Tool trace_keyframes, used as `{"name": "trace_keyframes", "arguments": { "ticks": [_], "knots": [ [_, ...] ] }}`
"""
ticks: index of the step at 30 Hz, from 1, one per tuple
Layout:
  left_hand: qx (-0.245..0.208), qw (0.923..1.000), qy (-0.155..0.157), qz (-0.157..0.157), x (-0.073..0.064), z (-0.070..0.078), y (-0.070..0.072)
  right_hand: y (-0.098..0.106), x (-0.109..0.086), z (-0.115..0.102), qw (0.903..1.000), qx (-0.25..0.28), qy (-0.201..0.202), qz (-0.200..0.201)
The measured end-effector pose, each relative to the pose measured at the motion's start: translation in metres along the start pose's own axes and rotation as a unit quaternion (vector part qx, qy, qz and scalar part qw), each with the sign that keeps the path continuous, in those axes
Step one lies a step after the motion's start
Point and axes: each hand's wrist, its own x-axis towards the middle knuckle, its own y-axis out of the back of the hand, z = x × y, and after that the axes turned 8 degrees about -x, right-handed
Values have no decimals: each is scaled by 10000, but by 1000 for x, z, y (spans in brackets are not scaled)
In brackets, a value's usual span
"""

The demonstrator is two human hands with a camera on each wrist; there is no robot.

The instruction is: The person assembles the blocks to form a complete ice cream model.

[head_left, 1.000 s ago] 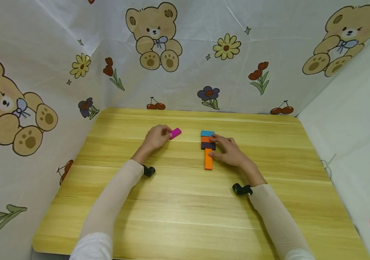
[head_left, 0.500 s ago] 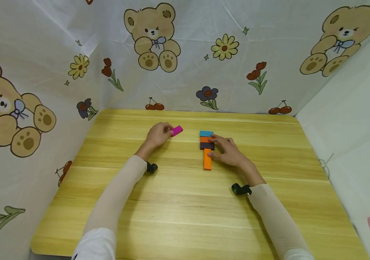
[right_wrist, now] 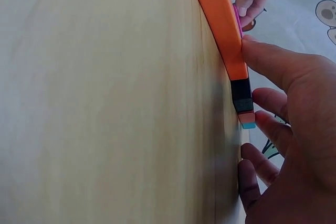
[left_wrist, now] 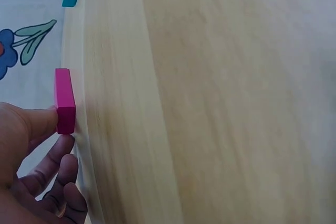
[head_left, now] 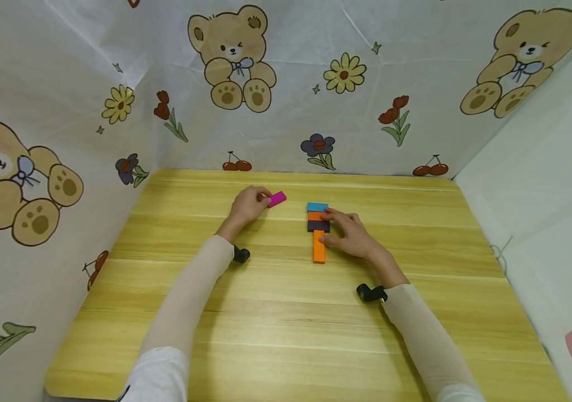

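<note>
Between thumb and fingers, my left hand [head_left: 249,205] pinches a pink block [head_left: 278,199], left of a row of blocks. That row has a blue block [head_left: 318,207] at the far end, then an orange-red block [head_left: 314,216] and a dark block [head_left: 318,226], all lying crosswise. A longer orange block [head_left: 319,248] lies lengthwise at the near end. My right hand [head_left: 350,234] rests along the row's right side with fingers spread. Its thumb touches the long orange block [right_wrist: 223,30], and its fingertips reach the crosswise blocks.
The blocks lie on a wooden table [head_left: 276,324]. A patterned cloth [head_left: 286,84] with bears and flowers hangs behind and to the left, and a white wall panel [head_left: 542,184] stands at the right. Each wrist carries a small black camera [head_left: 371,293].
My left hand has moved slightly right and away from me with the pink block, closer to the row. The right hand and the row keep their places, apart from a slight view shift.
</note>
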Motion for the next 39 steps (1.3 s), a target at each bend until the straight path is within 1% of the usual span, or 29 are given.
{"name": "trace_keyframes", "arguments": {
  "ticks": [7, 13, 19, 25, 35, 39],
  "knots": [
    [-12, 9999, 110, 40, 5, 4, -5, 1, 0, 0, 10000, 42, -38, -74],
    [-23, 9998, 97, 170, 10, 6, -10, 2, 0, -2, 10000, 38, -15, -70],
    [-137, 9995, 76, 271, 14, 7, -16, 2, 0, -4, 10000, 75, 17, -38],
    [-225, 9993, 46, 301, 19, 13, -20, 1, 0, -3, 9999, 95, 28, -24],
    [-430, 9984, 206, 295, 28, 22, -29, 1, -1, -1, 9999, 103, 48, 42],
    [-498, 9980, 247, 313, 29, 23, -30, 0, 0, 0, 9999, 128, 50, 17]
  ]
}}
